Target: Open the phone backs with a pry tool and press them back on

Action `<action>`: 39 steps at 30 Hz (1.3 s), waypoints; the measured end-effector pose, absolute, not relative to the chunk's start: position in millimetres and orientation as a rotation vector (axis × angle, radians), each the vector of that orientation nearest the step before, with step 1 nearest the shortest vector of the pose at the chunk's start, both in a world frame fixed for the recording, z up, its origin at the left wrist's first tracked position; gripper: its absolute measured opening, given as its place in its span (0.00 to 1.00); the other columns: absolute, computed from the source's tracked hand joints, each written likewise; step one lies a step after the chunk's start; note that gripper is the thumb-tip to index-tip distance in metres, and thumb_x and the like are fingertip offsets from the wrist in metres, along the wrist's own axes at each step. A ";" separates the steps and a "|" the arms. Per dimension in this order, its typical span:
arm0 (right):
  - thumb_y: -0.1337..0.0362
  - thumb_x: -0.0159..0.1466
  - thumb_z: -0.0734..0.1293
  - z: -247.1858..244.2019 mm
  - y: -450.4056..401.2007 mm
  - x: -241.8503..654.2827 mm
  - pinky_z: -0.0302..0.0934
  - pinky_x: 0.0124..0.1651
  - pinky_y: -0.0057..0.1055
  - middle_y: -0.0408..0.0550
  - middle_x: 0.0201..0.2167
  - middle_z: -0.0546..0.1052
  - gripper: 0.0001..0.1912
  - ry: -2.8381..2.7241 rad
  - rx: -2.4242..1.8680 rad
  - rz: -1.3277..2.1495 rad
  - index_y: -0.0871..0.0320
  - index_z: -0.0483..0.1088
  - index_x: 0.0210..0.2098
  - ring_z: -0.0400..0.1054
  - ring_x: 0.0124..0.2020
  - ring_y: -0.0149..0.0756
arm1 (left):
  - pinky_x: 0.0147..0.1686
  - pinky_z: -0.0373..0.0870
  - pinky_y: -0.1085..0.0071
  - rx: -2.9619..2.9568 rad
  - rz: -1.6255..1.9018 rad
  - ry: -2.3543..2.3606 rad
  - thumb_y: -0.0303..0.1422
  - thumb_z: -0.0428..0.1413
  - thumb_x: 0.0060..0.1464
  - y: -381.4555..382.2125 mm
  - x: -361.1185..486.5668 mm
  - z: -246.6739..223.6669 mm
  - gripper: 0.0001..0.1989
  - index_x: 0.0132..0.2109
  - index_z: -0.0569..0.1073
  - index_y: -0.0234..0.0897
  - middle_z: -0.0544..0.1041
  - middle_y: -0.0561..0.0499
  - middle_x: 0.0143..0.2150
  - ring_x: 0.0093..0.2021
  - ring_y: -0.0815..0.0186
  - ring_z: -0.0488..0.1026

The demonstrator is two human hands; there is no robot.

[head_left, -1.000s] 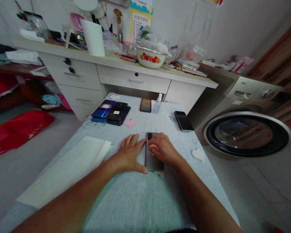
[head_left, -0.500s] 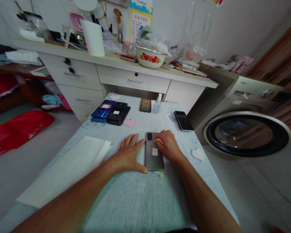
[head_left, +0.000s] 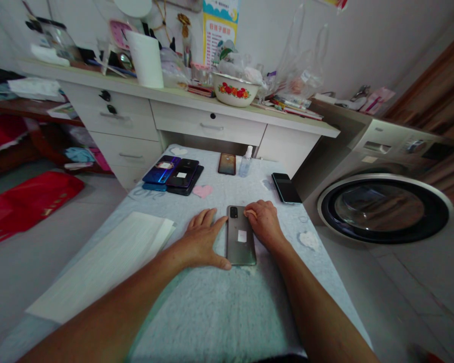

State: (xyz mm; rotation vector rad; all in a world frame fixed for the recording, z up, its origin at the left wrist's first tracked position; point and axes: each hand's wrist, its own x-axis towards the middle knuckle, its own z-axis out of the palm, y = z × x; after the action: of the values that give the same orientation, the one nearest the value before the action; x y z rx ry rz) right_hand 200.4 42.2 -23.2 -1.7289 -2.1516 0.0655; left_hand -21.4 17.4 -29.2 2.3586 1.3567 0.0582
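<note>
Pinching a peach pad (head_left: 250, 212), right hand (head_left: 265, 223) touches phone (head_left: 237, 248).

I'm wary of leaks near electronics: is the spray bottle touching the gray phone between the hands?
Apart. The head view shows tablecloth between the base of the spray bottle and the top edge of the gray phone.

Top-right corner of grey phone (head_left: 234, 252) behind right fingers (head_left: 259, 207)

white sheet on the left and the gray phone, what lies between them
In the head view, the left hand lies spread between the white sheet and the gray phone, at the phone's left edge.
</note>
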 end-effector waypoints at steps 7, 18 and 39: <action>0.63 0.66 0.62 -22.8 42.5 202.1 0.49 0.44 0.35 0.50 0.36 0.75 0.10 -2.136 -1.775 0.031 0.55 0.76 0.37 0.62 0.40 0.41 | 0.64 0.42 0.45 2.358 0.042 1.349 0.65 0.59 0.30 17.4 -21.6 -27.8 0.64 0.70 0.48 0.38 0.41 0.36 0.72 0.69 0.35 0.34; 0.65 0.64 0.63 -11.6 32.4 195.3 0.49 0.43 0.34 0.49 0.36 0.74 0.07 -2.249 -1.723 0.107 0.56 0.75 0.36 0.61 0.40 0.40 | 0.63 0.42 0.44 2.364 0.063 1.352 0.65 0.59 0.29 17.5 -22.5 -31.2 0.64 0.70 0.49 0.40 0.41 0.37 0.72 0.69 0.35 0.34; 0.69 0.60 0.64 -4.4 18.9 180.7 0.54 0.46 0.34 0.46 0.32 0.73 0.06 -2.526 -1.220 0.395 0.57 0.73 0.33 0.62 0.39 0.38 | 0.64 0.42 0.47 2.356 0.018 1.372 0.63 0.61 0.30 16.5 -20.1 -25.4 0.64 0.69 0.49 0.36 0.39 0.34 0.72 0.70 0.37 0.34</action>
State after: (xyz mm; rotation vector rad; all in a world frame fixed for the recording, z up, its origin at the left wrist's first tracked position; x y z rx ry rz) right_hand 180.7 18.9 -4.4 -1.2196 -2.5257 0.3951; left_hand -20.1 16.5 -25.4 2.3560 1.3717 0.0179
